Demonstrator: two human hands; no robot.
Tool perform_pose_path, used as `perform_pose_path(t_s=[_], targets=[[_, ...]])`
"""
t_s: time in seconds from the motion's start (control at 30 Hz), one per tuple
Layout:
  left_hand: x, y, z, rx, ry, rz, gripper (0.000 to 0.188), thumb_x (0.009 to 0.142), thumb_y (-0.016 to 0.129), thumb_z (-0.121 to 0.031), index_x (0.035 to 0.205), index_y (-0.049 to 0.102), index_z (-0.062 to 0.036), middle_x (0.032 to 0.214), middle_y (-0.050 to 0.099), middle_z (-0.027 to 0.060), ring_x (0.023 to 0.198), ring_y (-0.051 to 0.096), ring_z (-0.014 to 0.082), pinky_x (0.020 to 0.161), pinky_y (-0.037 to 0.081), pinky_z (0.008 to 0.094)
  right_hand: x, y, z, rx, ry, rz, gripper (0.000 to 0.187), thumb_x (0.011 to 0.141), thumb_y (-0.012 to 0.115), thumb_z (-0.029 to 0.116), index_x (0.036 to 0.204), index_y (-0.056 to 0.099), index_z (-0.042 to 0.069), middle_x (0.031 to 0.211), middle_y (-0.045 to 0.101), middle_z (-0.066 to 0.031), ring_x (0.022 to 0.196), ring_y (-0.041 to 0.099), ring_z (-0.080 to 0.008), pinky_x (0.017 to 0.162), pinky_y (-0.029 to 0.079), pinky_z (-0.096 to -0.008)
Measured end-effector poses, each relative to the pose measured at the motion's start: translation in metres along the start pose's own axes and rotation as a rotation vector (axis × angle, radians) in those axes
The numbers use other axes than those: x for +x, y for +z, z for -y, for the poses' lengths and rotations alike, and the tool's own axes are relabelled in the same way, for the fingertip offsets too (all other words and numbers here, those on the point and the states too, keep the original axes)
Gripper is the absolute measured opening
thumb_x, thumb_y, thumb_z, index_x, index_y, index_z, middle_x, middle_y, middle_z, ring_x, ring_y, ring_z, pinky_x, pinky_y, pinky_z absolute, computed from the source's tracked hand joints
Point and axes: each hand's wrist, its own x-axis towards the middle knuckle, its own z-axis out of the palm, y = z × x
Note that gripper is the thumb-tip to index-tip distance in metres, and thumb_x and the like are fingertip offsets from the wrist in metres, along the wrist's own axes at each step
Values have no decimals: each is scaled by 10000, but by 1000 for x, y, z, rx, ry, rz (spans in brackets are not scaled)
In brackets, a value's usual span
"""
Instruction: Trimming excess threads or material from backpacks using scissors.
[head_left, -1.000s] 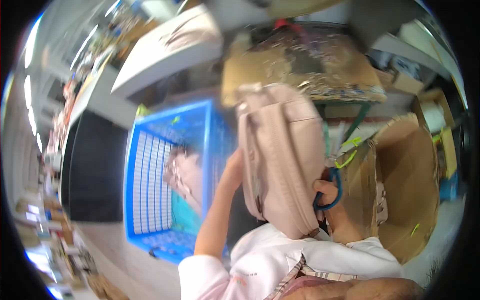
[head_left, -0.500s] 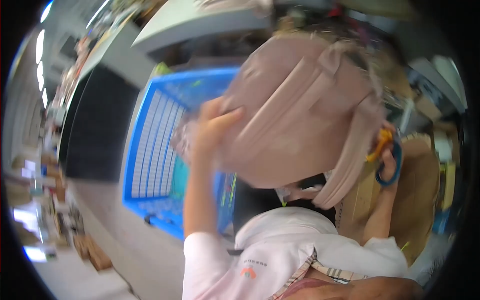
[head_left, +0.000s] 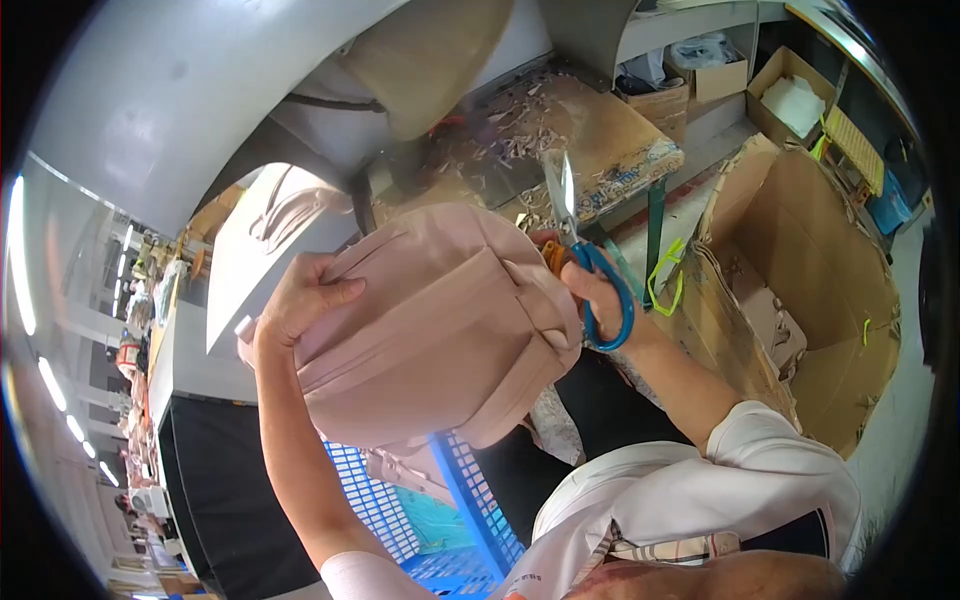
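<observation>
A dusty-pink backpack with wide straps is held up in front of me, tilted, between both hands. My left hand grips its left edge, thumb on the near face and fingers hidden behind. At its right edge, my right hand is closed around scissors with blue handles and an orange part by the fingers. The scissor blades point up and away, slightly apart, beyond the bag's upper right edge. Whether the right fingers also pinch the bag cannot be made out.
Below the bag stands a blue plastic basket with pink and teal items inside. A worn work table littered with scraps lies ahead. To the right is a large cardboard box holding pink pieces. A white surface at left carries pink material.
The view has swung toward the work table and cardboard box. The backpack now appears lower and further left, and the scissor blades have come into sight. Both hands keep their holds.
</observation>
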Motion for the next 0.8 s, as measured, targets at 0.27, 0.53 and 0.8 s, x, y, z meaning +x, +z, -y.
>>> perform_pose_path(t_s=[0.27,0.53,0.8], targets=[[67,-8,-15,341,122,102,268,647,727,-194,757,614,23,577,514,31,570,473,106,538,378,278,23,-6,-12,-3,158,-307,227,761,654,134,918,572,-7,832,590,-50,723,563,-106,634,453,-222],[95,-13,-23,506,43,110,328,633,731,-239,862,645,-21,708,626,88,678,578,160,646,430,283,29,-6,-10,61,192,-338,163,741,630,94,865,582,0,783,584,-44,663,560,-118,585,452,-247],[105,-17,-20,437,12,125,335,644,731,-240,885,644,-25,738,640,70,694,584,161,670,438,280,30,8,1,82,232,-421,177,671,638,67,824,574,4,759,560,-66,680,552,-149,614,451,-257]])
